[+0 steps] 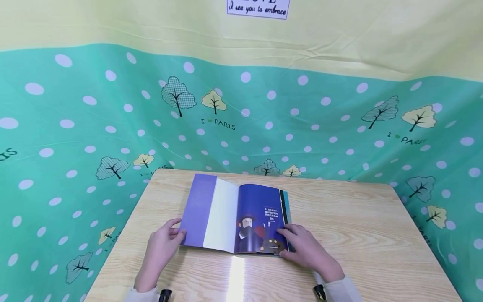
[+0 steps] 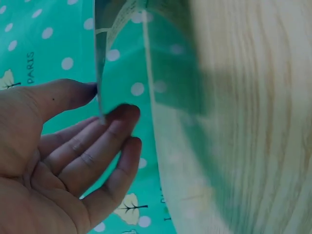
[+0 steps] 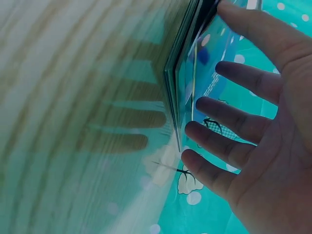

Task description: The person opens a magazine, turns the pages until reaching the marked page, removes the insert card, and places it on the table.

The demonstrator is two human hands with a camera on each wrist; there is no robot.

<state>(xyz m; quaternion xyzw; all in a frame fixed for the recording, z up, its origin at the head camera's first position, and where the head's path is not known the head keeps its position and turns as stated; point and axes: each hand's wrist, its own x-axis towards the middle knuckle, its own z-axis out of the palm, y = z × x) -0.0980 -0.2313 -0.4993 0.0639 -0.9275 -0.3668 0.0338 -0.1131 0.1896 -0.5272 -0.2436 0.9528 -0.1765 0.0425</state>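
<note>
An open book (image 1: 222, 214) lies on the wooden table, its purple flap and white inner page to the left. Its right page is dark blue, with a bearded figure in a hat and white printed text. My left hand (image 1: 163, 247) pinches the outer edge of the left cover. In the left wrist view the thumb lies on one side of that cover (image 2: 100, 63) and the fingers are curled on the other. My right hand (image 1: 307, 247) rests at the right edge of the blue page, fingers spread and nearly straight, as the right wrist view also shows.
The pale wooden table (image 1: 358, 226) carries the book near its middle, with a bright light reflection in front. Behind and at both sides hangs a green and yellow cloth (image 1: 264, 96) with white dots and printed trees. Dark straps (image 1: 164, 295) show at the wrists.
</note>
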